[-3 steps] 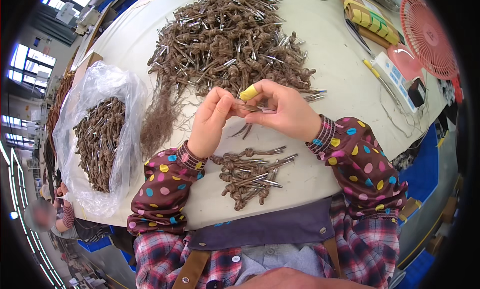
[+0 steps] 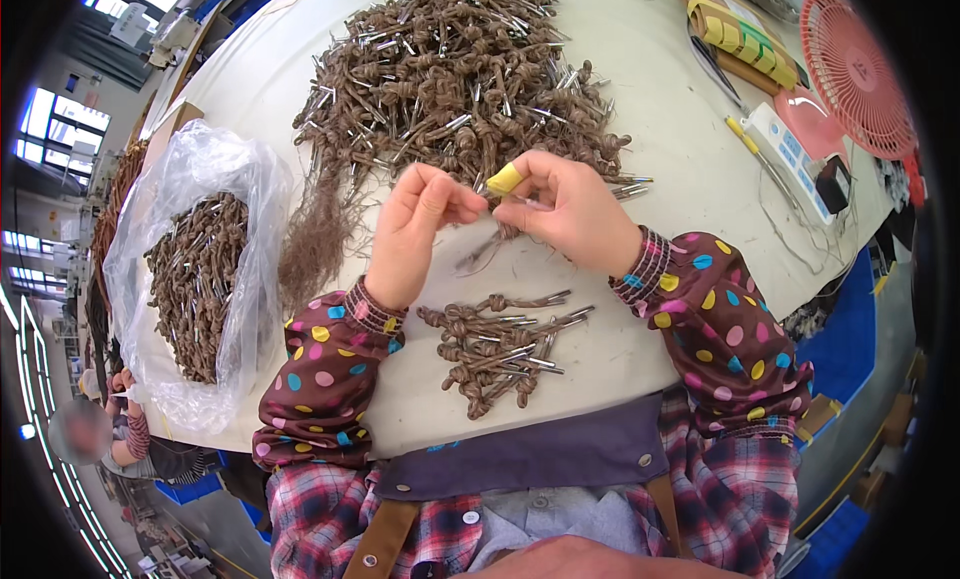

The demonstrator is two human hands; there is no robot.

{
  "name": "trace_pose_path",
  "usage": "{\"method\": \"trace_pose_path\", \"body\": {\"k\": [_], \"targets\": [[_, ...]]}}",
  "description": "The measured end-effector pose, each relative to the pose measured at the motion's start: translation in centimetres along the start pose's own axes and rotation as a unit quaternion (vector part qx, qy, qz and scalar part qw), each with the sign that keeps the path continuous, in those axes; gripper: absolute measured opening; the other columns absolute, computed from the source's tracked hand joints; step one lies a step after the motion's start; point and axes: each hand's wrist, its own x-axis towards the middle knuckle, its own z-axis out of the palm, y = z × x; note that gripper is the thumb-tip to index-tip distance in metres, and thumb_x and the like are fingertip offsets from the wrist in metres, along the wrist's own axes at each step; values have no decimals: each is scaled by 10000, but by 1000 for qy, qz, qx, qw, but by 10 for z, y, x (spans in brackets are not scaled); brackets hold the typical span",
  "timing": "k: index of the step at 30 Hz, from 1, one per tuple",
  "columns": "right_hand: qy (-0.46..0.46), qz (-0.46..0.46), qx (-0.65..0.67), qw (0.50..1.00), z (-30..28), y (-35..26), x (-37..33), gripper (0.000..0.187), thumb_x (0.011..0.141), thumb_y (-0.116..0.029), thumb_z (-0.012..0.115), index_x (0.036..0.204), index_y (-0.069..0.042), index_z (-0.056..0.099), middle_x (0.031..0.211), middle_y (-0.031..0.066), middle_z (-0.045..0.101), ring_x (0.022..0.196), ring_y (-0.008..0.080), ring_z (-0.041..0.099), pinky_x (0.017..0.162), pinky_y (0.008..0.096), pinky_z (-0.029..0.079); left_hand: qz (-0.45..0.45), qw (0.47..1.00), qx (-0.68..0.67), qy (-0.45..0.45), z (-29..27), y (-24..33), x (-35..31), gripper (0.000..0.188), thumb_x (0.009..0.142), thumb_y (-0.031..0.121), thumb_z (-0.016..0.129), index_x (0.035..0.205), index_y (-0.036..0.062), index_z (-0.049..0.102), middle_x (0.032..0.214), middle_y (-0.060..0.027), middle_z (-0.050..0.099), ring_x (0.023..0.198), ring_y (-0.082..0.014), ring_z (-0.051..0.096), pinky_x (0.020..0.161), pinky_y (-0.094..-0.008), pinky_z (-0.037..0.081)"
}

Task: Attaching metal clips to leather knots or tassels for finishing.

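Observation:
My right hand (image 2: 575,219), yellow tape round one finger, pinches a brown knotted cord (image 2: 508,231). The cord's blurred loose ends hang below the fingers. Close to its left, my left hand (image 2: 412,229) has thumb and forefinger pressed together; what they hold, if anything, is too small to make out. Nearer to me lies a small group of knotted cords (image 2: 490,354) with metal tips pointing mostly right. Beyond both hands rises a large heap of similar knotted cords (image 2: 450,89), tangled together, with silvery tips sticking out.
At the left, a clear plastic bag (image 2: 255,299) holds more knotted cords. Brown loose fibres (image 2: 315,244) lie beside the heap. A yellow-handled tool (image 2: 760,149), a white power strip (image 2: 790,159) and a pink fan (image 2: 858,69) stand along the right of the cream table (image 2: 680,159).
My hands have drawn slightly apart, the left shifting a little to the left. The cord that stretched between them now hangs below the right fingers.

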Motion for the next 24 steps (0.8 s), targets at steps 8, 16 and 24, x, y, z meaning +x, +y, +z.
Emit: {"method": "trace_pose_path", "body": {"k": [8,16,24], "targets": [[29,-29,-143,989,-6,-8,-6,259,837,-53,669,1066,8,563,883,41,652,739,46,570,662,208,470,283,682,675,1,-15,35,5,212,828,159,657,1011,80,585,933,-74,581,868,-252,567,752,-348,460],[50,-52,-104,992,-6,-2,-3,268,816,-156,693,1025,-22,592,778,83,659,678,169,623,634,281,486,188,716,661,-117,-13,12,-3,223,814,155,654,1029,120,608,845,-85,548,829,-281,571,692,-382,466],[47,-45,-72,995,-7,1,-1,259,833,-151,678,1025,-4,586,751,61,646,636,106,588,588,251,455,144,718,677,-72,-21,12,2,184,823,194,647,972,107,583,818,-80,561,768,-288,587,658,-383,476]]}}
